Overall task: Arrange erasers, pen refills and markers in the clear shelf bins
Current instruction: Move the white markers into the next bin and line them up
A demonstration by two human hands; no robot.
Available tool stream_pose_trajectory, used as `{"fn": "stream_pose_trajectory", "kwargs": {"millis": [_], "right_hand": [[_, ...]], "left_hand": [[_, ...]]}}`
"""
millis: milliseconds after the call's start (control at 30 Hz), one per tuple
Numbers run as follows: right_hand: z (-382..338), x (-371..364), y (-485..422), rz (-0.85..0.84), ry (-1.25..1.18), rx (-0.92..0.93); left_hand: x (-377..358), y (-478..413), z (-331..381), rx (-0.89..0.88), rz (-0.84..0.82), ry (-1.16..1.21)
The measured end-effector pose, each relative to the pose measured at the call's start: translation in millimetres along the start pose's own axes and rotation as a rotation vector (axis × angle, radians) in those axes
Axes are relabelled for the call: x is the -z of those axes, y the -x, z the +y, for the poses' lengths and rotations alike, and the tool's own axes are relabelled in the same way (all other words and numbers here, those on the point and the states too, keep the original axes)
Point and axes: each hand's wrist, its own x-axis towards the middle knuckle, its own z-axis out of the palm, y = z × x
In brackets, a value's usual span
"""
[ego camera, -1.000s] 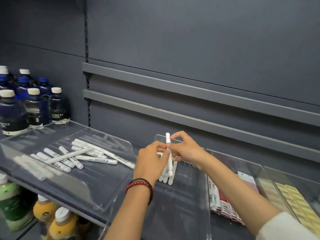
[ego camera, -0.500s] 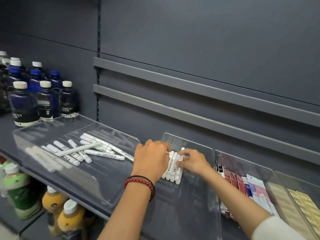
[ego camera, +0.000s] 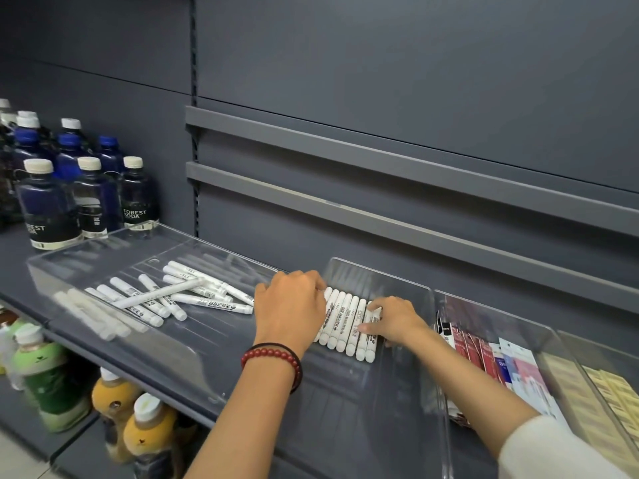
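On the shelf (ego camera: 15, 252), in the middle bin (ego camera: 377, 273), squeeze the marker row (ego camera: 349, 319) evenly between your left hand (ego camera: 290, 305) (fingertips hidden, grip unclear) and loose-fingered, pressing right hand (ego camera: 394, 321), ends level.

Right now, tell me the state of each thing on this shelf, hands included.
Marker row, lying side by side in the middle bin.
Left hand, against the row's left end.
Right hand, fingers pressing the row's right end.
Loose markers, scattered in the left bin.
Packets, leaning in the right bin.
Soda bottles, upright, capped.
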Motion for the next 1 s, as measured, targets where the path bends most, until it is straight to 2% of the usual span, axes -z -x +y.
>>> {"fn": "stream_pose_trajectory", "kwargs": {"millis": [67, 200, 433, 567, 700, 800, 900, 1000], "right_hand": [[2.3, 4.1, 0.9, 0.027, 0.061, 0.024], [-10.8, 17.4, 6.7, 0.237, 0.070, 0.132], [-67.2, 30.4, 12.1, 0.344, 0.054, 0.432], [-98.1, 13.2, 18.1, 0.323, 0.126, 0.577], [-116.4, -1.9, 16.2, 0.279, 0.085, 0.616], [-131.9, -4.4, 4.2, 0.241, 0.083, 0.624], [-147.4, -8.0, -10.2, 0.211, 0.028, 0.643], [-151.7, -18.6, -23.9, 0.168, -0.018, 0.659]], "left_hand": [[1.0, 0.2, -3.4, 0.029, 0.013, -0.010], [2.8, -1.4, -10.2, 0.103, 0.045, -0.028], [2.7, -5.2, -27.2, 0.252, 0.079, -0.030], [2.9, -2.7, -55.4, 0.364, 0.032, -0.013], [11.4, -11.6, -81.2, 0.448, -0.069, 0.013], [35.7, -41.0, -85.1, 0.406, -0.065, 0.041], [62.0, -61.1, -96.4, 0.326, -0.018, -0.033], [70.3, -62.5, -117.8, 0.261, -0.072, -0.131]]}}
